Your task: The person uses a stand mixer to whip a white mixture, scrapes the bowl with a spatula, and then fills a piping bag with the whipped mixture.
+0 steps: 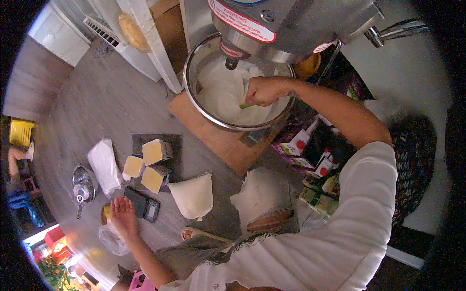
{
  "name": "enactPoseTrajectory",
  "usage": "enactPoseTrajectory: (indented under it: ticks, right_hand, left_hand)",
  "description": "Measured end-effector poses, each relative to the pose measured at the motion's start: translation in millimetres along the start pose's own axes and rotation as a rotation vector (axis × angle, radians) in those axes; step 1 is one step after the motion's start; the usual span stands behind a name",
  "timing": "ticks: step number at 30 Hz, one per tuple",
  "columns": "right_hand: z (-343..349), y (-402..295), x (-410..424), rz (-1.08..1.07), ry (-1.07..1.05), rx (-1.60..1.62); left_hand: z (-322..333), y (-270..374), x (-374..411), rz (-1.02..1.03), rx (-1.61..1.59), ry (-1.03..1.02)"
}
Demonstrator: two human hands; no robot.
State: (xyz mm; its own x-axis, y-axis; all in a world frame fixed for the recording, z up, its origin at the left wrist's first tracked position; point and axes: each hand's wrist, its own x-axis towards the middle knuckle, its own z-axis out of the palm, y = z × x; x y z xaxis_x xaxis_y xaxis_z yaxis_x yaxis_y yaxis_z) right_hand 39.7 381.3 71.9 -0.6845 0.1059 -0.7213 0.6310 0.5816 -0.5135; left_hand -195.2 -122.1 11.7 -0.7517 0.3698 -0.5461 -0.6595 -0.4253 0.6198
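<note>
My right hand (264, 91) is inside the rim of a steel mixer bowl (236, 127), closed around a green-handled tool (251, 105). The tool's working end is not clear to see. Soft white matter (220, 91) fills much of the bowl. Above it hangs the head of a stand mixer (255, 22), whose dark attachment shaft (231, 63) carries no visible beater. My left hand (123, 214) is held out low on the left, palm up and empty. Near its fingers are a black digital scale (151, 211) and a clear plastic bag (113, 238).
Three yellow-topped blocks (156, 152), a white packet (104, 166) and a filled pale bag (191, 196) lie on the grey floor. An open sack (265, 196) stands before me. Red-capped cartons (300, 144) fill the right side. A person's limb (16, 160) shows far left.
</note>
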Motion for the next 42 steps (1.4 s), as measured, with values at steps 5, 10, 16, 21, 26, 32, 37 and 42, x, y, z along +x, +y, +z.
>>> enactPoseTrajectory:
  ticks: [5,10,16,21,26,32,37,42]
  right_hand:
    - [12,-1,-22,0.045,0.089,0.627]
    - [20,-14,-34,0.101,0.324,1.005]
    - [2,0,-57,0.096,0.394,0.977]
    - [-3,0,-88,0.013,0.939,-0.466]
    - [7,-54,-77,0.343,0.796,-0.789]
    - [13,-22,-11,-0.231,0.735,-0.752]
    - [4,-27,-46,-0.161,0.307,-0.651]
    - [-19,-24,-82,-0.081,0.352,-0.811]
  left_hand:
    - [9,-3,-2,0.003,-0.016,0.07]
    - [26,-7,-8,0.019,0.003,0.1]
    - [23,-4,-8,0.014,0.0,0.087]
    - [17,-3,-7,0.011,-0.006,0.126]
    - [16,-3,-8,0.011,0.01,0.104]
    - [17,-1,-8,0.005,0.01,0.097]
    - [14,-2,-13,0.034,0.002,0.118]
    - [10,-3,-7,0.003,0.021,0.081]
